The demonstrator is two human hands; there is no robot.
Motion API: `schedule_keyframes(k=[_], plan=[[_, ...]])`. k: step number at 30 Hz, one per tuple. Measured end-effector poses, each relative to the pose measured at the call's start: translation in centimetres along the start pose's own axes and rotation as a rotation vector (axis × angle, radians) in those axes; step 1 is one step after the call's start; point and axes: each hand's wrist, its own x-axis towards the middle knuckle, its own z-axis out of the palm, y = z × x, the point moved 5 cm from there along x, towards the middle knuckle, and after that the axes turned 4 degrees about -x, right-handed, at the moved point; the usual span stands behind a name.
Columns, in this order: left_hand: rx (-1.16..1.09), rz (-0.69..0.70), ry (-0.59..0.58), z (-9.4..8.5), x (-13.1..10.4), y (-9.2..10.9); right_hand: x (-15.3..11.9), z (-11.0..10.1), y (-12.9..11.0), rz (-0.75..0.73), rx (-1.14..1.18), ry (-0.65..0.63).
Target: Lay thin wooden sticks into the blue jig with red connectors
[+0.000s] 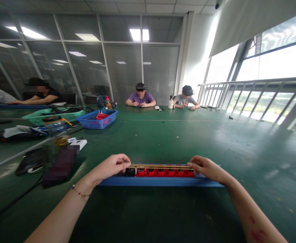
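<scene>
A long blue tray (160,182) lies across the green table in front of me, with a row of red parts (160,172) and a black part (131,172) at its left end. Above the row stretch thin yellowish strips (160,166), running from one hand to the other. My left hand (117,164) pinches their left end between thumb and fingers. At the right end, my right hand (200,165) is closed on the strips in the same way. The fingers of both hands hide the strip ends.
On the left of the green table (150,138) are a blue basket (97,122), a green basket (37,118), a jar (56,130), a white object (80,144) and cables. Across it sit several people, one in a purple shirt (148,99). A white bottle (170,104) stands near the far edge.
</scene>
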Motion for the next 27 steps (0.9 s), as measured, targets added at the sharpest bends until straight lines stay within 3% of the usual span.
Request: schedule_keyframes(k=[10, 15, 21, 24, 27], plan=[[-0.043, 0.002, -0.018, 0.1, -0.2, 0.2, -0.5, -0.3, -0.1, 0.041, 0.151, -0.04], [-0.042, 0.018, -0.024, 0.1, 0.0, -0.1, -0.3, -2.0, 0.5, 0.015, 0.274, 0.216], [-0.032, 0.026, -0.02, -0.1, 0.0, 0.0, -1.6, -5.9, 3.8, 0.064, 0.487, 0.562], [-0.027, 0.03, -0.014, -0.1, -0.1, 0.2, -1.8, -6.8, 4.9, 0.083, 0.409, 0.597], [-0.012, 0.024, -0.013, 0.0, -0.3, 0.4, -1.1, -6.4, 5.0, 0.067, 0.297, 0.546]])
